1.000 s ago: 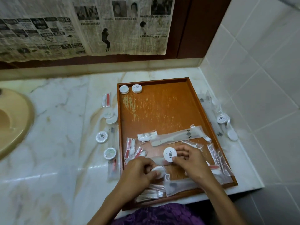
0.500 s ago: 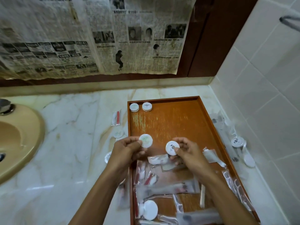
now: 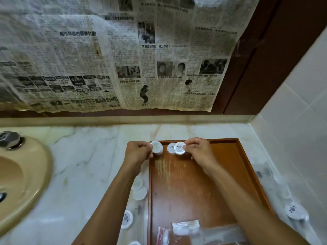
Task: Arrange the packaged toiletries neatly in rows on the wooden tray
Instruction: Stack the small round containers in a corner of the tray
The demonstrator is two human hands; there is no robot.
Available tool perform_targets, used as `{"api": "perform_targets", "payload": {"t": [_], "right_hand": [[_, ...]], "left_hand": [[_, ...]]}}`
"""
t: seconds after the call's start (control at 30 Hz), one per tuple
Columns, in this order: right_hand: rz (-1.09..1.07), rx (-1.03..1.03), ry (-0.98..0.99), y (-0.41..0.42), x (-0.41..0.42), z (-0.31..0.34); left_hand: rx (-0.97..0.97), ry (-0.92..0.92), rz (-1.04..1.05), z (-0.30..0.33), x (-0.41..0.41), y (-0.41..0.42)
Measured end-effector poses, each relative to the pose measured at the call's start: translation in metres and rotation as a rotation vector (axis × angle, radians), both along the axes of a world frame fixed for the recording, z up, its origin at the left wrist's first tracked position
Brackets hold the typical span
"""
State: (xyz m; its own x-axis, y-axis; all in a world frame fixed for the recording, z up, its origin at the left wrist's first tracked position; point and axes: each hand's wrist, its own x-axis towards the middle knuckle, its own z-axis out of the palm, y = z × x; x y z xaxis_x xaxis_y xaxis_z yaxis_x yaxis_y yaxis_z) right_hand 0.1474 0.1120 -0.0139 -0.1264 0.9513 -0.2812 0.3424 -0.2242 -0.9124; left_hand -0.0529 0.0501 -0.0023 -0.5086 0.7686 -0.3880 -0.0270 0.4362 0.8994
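Note:
A wooden tray (image 3: 230,156) lies on the marble counter against the tiled right wall. My left hand (image 3: 138,152) pinches a round white wrapped disc (image 3: 157,147) over the tray's far left corner. My right hand (image 3: 198,150) pinches another white disc (image 3: 180,148), which overlaps a third disc (image 3: 170,149) lying at the tray's far edge. Clear packets (image 3: 185,227) with white and red items lie at the tray's near end, blurred.
More white discs (image 3: 139,191) lie on the counter left of the tray, another disc (image 3: 127,219) nearer me, and one disc (image 3: 293,211) with packets to the right by the wall. A beige sink (image 3: 21,183) is at left. Newspaper (image 3: 106,59) covers the wall behind.
Both hands have carried their white discs from the tray's middle to its far edge, beside the discs there. The camera has tilted up and forward.

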Motion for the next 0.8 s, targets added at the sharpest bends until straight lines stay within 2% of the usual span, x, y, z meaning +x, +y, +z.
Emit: {"api": "perform_targets", "payload": {"t": [0.33,0.63,0.8], "right_hand": [[0.088,0.034,-0.113,0.039,-0.019,-0.023],[0.091,0.139,-0.214,0.042,-0.024,-0.032],[0.089,0.187,-0.241,0.042,-0.025,-0.035]], "left_hand": [[-0.100,0.291,-0.087,-0.024,-0.011,0.032],[-0.077,0.215,-0.139,-0.025,-0.012,0.044],[-0.114,0.390,-0.164,-0.025,-0.009,0.045]]}}
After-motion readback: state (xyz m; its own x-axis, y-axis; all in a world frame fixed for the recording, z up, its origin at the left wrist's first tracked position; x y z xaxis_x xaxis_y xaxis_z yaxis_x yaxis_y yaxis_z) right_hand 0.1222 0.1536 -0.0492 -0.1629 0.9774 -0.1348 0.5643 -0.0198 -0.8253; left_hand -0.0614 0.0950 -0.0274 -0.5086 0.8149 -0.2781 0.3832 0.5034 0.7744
